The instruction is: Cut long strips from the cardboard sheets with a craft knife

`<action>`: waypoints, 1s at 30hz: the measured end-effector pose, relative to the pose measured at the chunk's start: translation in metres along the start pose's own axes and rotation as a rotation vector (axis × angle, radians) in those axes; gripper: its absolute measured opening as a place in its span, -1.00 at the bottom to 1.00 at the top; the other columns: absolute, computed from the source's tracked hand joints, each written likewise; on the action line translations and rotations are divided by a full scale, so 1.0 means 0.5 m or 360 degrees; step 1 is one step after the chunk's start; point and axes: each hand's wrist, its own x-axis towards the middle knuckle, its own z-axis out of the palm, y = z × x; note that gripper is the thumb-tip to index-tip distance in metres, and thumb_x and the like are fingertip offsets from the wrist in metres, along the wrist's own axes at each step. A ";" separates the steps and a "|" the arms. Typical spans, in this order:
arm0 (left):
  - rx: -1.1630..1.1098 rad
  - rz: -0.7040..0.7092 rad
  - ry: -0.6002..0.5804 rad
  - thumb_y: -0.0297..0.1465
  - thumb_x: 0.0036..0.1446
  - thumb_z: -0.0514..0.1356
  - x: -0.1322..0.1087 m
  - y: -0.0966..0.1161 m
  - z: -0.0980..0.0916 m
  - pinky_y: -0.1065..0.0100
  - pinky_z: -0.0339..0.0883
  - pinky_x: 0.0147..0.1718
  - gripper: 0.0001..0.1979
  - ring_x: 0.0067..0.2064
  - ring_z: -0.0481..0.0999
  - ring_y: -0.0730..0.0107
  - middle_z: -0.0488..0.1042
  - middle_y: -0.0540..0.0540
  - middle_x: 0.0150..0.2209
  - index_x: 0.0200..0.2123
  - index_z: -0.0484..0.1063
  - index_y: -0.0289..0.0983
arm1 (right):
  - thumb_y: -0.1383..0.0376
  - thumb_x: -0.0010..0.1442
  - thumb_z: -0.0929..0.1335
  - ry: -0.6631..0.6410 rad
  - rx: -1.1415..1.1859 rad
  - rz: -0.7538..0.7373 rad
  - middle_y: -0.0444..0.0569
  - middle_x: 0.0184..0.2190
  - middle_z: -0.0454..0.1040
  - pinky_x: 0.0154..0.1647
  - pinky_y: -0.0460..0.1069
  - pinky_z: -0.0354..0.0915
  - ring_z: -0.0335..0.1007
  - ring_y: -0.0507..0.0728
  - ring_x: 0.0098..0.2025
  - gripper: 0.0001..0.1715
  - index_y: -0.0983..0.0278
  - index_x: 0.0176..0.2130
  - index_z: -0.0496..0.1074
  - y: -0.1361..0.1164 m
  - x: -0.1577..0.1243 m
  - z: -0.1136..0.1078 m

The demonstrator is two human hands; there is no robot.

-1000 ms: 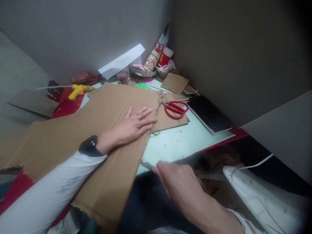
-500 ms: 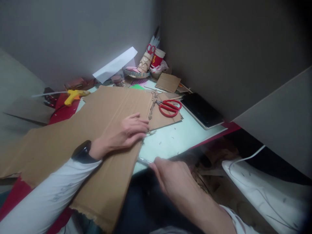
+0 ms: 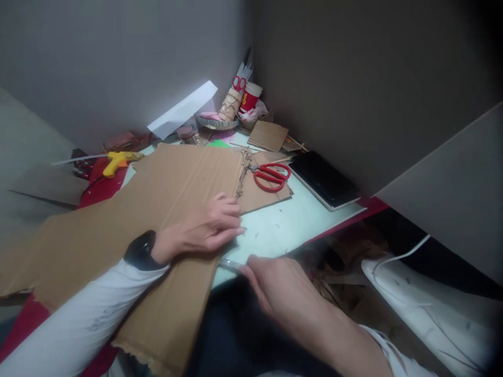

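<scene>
Pale-green mat (image 3: pixel 293 222) below: my left hand (image 3: pixel 208 228) presses loose-fingered on the cardboard sheet (image 3: pixel 173 178); my right hand (image 3: pixel 281 290), nearer, grasps a thin metal tool (image 3: pixel 230 264).

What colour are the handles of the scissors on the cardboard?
The scissors have red handles, clearest in the head view.

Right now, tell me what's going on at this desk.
A person is working on a large cardboard sheet spread over the desk. The left hand presses down on it near its right edge, while the right hand grips a thin silvery tool whose tip meets that edge at the desk's front. Red scissors lie untouched on a smaller cardboard piece beyond, with a yellow glue gun off to the left.
</scene>
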 end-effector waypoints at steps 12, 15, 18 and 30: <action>-0.0152 -0.0061 -0.0090 -0.32 0.42 -0.08 -0.010 0.004 -0.026 0.14 0.02 -0.17 -0.61 -0.29 0.28 0.31 0.38 -0.07 -0.42 -0.49 0.23 -0.29 | 0.26 0.46 0.16 -0.0706 0.0924 -0.0225 -0.21 -0.52 0.36 -0.42 -0.17 0.14 0.26 -0.05 -0.50 -0.63 0.26 -0.40 0.29 0.048 0.008 -0.061; -0.0184 -0.0077 -0.0119 -0.29 0.42 -0.07 -0.012 0.004 -0.030 0.12 0.03 -0.16 -0.59 -0.25 0.30 0.27 0.43 -0.09 -0.41 -0.48 0.28 -0.28 | 0.26 0.46 0.17 -0.0793 0.1054 -0.0167 -0.20 -0.52 0.35 -0.46 -0.17 0.14 0.21 -0.06 -0.53 -0.62 0.29 -0.38 0.34 0.052 0.023 -0.073; -0.0252 -0.0065 -0.0066 -0.32 0.39 -0.03 -0.015 0.003 -0.030 0.11 0.07 -0.15 -0.63 -0.23 0.31 0.24 0.44 -0.11 -0.40 -0.47 0.31 -0.28 | 0.24 0.45 0.18 -0.0746 0.1189 -0.0066 -0.20 -0.53 0.31 -0.52 -0.17 0.09 0.16 -0.06 -0.54 -0.64 0.31 -0.32 0.41 0.048 0.027 -0.065; -0.0519 -0.0128 0.0134 -0.40 0.31 0.06 -0.003 -0.016 0.002 0.21 0.13 -0.26 -0.63 -0.31 0.24 0.32 0.35 -0.08 -0.48 -0.57 0.30 -0.30 | 0.24 0.44 0.15 -0.0537 0.0872 0.0113 -0.18 -0.49 0.25 -0.41 -0.08 0.03 0.16 0.02 -0.43 -0.67 0.25 -0.34 0.29 0.010 -0.011 -0.004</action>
